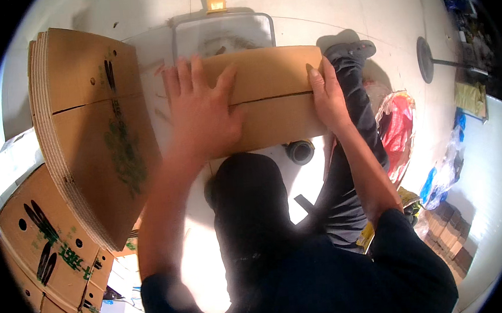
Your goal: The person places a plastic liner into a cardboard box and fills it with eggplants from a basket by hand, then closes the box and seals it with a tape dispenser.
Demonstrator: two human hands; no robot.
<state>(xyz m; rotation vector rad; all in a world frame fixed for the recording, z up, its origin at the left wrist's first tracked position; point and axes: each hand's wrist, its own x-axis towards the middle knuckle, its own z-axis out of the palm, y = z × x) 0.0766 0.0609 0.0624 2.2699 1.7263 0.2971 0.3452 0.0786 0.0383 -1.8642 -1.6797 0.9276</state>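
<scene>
A brown cardboard box (271, 78) lies across in front of me, over my knees or just beyond them. Two of its flaps meet along a dark seam. My left hand (202, 112), slightly blurred, rests with fingers spread over the box's left end. At the opposite end, my right hand (328, 92) grips the edge, with the thumb on top and the other fingers over the side. A dark roll (301, 152), possibly tape, shows just below the box's near edge. The underside of the box is hidden.
To the left stands a stack of flattened cardboard cartons (96, 123) with green and black print. More printed cardboard (52, 244) lies below it. On the right are a basket lined with a red bag (400, 133) and a round-based stand (425, 60).
</scene>
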